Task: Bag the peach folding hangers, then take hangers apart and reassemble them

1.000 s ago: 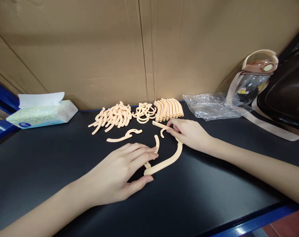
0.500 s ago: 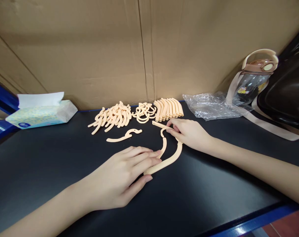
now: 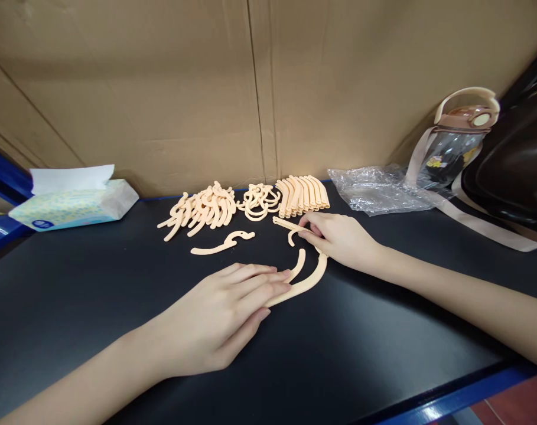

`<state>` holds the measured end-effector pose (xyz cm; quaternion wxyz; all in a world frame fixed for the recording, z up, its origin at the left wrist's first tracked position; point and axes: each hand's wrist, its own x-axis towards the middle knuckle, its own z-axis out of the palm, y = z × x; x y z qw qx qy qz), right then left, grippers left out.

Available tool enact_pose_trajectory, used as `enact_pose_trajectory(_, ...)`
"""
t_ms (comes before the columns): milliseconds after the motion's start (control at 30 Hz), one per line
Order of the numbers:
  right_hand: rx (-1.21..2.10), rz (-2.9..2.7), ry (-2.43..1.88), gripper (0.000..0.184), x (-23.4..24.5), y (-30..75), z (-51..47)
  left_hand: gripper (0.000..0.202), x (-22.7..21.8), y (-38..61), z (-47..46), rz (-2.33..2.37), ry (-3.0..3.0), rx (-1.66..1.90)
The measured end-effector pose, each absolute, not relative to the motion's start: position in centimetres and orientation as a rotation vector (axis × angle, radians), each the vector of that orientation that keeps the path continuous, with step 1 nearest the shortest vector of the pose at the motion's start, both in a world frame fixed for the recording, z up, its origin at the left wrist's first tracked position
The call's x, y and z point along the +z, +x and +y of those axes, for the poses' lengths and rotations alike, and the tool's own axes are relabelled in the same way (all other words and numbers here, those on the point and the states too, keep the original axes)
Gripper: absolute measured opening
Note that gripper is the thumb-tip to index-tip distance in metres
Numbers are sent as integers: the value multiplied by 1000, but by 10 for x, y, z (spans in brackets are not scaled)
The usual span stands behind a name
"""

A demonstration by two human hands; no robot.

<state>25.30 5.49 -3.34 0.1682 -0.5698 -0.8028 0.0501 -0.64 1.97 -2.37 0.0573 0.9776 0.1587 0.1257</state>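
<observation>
My left hand (image 3: pixel 219 316) lies on the black table (image 3: pixel 383 330), its fingers closed over the lower end of a long curved peach plastic piece (image 3: pixel 306 282) and a shorter curved piece (image 3: pixel 298 264) beside it. My right hand (image 3: pixel 339 239) pinches the upper end of the long piece, next to a small hook piece (image 3: pixel 291 236) and a straight bar (image 3: pixel 286 224). Another single hook-shaped piece (image 3: pixel 224 243) lies to the left of them.
Three heaps of peach parts (image 3: pixel 206 209) (image 3: pixel 259 200) (image 3: pixel 303 193) line the cardboard wall. A tissue pack (image 3: pixel 73 200) sits at the left. A clear plastic bag (image 3: pixel 378 189), a bottle with a strap (image 3: pixel 454 144) and a dark bag (image 3: pixel 511 171) stand at the right.
My left hand has pushed the short curved piece up and right, closer to the long curved piece. Its thumb has closed in. The right hand has stayed put.
</observation>
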Motion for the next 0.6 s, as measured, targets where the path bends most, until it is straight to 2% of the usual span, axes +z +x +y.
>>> enact_pose_trajectory(600,158,-2277,-1635,14,-32,251,53,46,-28,-9,22,524,2981,415)
